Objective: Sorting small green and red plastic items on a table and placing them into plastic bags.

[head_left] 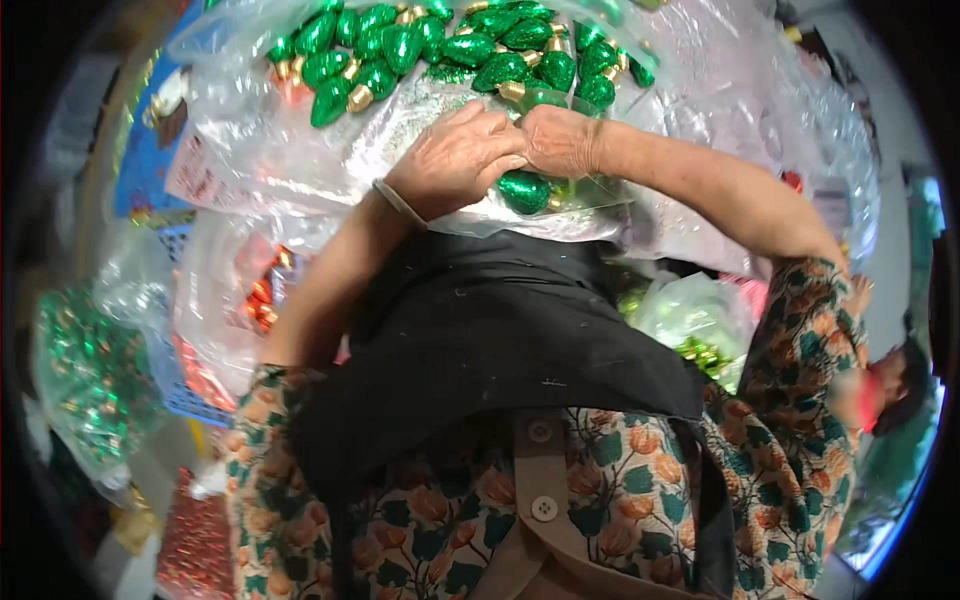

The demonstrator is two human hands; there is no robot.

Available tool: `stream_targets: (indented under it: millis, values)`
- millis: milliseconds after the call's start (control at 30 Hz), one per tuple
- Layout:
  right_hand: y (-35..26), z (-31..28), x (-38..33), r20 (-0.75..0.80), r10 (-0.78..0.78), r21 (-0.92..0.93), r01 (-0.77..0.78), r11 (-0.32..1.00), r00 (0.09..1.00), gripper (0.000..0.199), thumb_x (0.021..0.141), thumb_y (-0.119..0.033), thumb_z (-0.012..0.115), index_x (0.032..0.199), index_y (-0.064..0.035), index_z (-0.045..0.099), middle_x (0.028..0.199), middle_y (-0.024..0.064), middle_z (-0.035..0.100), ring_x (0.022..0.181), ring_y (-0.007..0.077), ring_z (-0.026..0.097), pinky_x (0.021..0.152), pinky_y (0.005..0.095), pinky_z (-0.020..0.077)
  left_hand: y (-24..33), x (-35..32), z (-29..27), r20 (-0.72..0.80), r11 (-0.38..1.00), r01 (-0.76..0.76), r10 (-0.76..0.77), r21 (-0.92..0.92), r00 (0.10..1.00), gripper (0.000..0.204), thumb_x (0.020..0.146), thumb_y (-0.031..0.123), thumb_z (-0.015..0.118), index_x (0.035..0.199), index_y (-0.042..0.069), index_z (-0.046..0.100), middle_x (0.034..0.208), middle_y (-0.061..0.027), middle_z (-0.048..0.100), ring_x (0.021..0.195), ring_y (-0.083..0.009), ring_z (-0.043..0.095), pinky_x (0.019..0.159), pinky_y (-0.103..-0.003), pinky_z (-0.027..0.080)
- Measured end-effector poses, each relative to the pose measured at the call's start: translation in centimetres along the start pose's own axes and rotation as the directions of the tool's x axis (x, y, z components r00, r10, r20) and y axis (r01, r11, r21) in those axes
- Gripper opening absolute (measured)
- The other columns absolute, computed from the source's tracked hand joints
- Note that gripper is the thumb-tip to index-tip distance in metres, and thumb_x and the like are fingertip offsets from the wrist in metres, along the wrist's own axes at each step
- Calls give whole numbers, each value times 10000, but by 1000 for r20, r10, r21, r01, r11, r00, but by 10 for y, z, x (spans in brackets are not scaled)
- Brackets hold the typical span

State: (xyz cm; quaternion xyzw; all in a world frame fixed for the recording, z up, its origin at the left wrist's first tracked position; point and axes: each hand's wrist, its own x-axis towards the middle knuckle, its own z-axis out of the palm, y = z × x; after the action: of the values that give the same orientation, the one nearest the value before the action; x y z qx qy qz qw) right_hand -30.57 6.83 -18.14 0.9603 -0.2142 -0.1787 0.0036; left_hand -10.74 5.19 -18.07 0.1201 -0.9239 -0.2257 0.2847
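The fingers of the left hand and the right hand are curled narrow and pressed together on a small clear bag, in which a green glittered bulb ornament is seen just under the knuckles. By the look of it, the bag is only partly filled. A large heap of loose green bulbs is left on plastic sheeting just beyond the hands.
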Motion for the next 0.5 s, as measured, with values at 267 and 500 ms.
stream_targets:
  millis: [267, 500]
  values:
    - [2, -3, -19, 202, 74, 98, -96, 991, 977, 168, 787, -167, 541, 856, -14, 535, 858, 177, 583, 607, 301, 593, 549, 382, 480, 2, -5, 15, -113, 1000, 9, -9, 4, 994, 152, 862, 196, 536, 958, 83, 573, 903, -70, 515, 860, -267, 481, 780, -359, 413]
    - [-16, -2, -36, -355, 562, 700, -186, 689, 747, 297, 816, -163, 577, 1045, -18, 456, 861, 193, 578, 659, 350, 605, 576, 415, 494, 1, 4, 12, -32, 1000, 7, -7, -13, 999, 151, 869, 204, 528, 953, 85, 569, 899, -73, 507, 858, -265, 479, 784, -369, 407]
